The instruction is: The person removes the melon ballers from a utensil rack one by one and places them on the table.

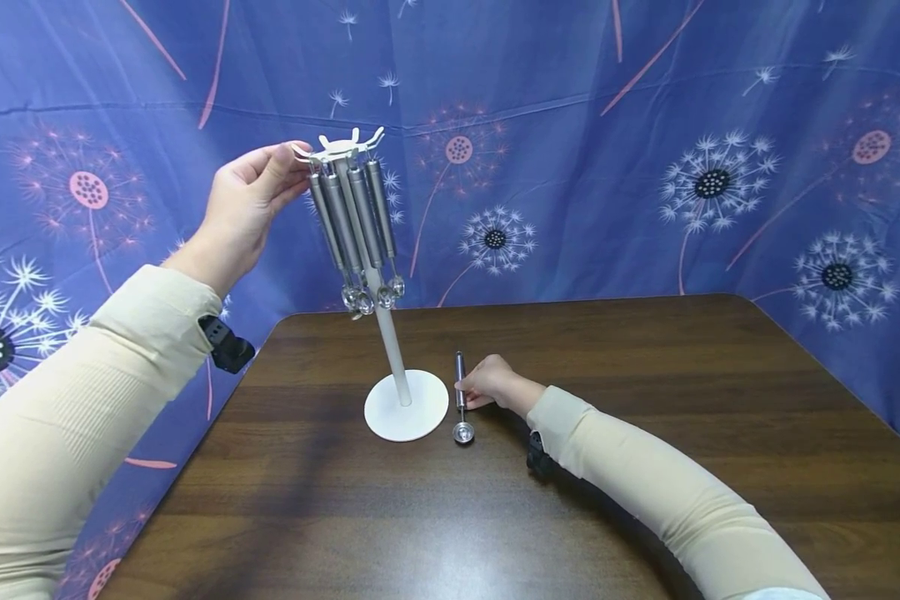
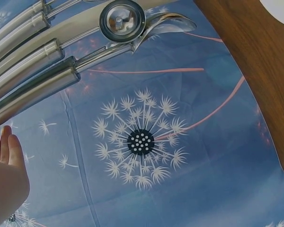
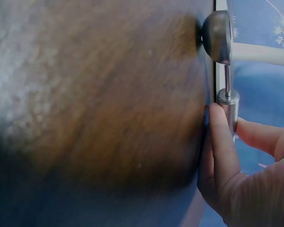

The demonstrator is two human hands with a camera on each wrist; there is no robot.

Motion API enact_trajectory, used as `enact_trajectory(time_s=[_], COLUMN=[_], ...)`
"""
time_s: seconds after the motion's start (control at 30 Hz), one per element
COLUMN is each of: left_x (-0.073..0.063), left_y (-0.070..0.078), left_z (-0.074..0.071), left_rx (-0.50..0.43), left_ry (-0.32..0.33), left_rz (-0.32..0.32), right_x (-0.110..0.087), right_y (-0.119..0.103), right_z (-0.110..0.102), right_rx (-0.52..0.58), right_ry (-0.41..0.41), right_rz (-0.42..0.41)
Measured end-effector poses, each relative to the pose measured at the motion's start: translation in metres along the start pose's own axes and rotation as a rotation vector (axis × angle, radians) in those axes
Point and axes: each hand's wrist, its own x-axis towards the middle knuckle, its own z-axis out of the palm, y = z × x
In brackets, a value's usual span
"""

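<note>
On the left, a white utensil stand (image 1: pixel 390 346) leans slightly, its round base on the table. Several steel utensils (image 1: pixel 354 212) hang from its top hooks, with round bowls (image 2: pixel 122 21) at their lower ends. My left hand (image 1: pixel 251 196) is up at the top, thumb and fingers pinching the stand's left hook; the exact contact is partly hidden. Right of the base, a steel scoop (image 1: pixel 462 400) with a small, deep round bowl (image 3: pixel 217 37) points its bowl toward me. My right hand (image 1: pixel 490 382) pinches its handle (image 3: pixel 230 109) between thumb and fingers, low at the tabletop.
A dark brown wooden table (image 1: pixel 645 367) spreads out to the right and toward me. Behind it hangs a blue cloth (image 1: pixel 555 150) with a dandelion print. The white round base (image 1: pixel 382 417) stands close beside the scoop.
</note>
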Motion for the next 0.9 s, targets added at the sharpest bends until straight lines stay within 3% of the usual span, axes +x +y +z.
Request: enact_trajectory(time_s=[0.5,0.9], left_x=[-0.0013,-0.0024], left_y=[-0.0005,-0.0008], left_z=[-0.0010,-0.0012], left_rx=[-0.004,0.003], left_ry=[-0.010,-0.003], left_rz=[0.027,0.031], right_x=[0.0017,0.0017], right_y=[-0.0053,-0.0040], right_z=[0.0023,0.0016], right_rx=[-0.007,-0.014], right_ry=[0.026,0.012], right_rz=[0.060,0.054])
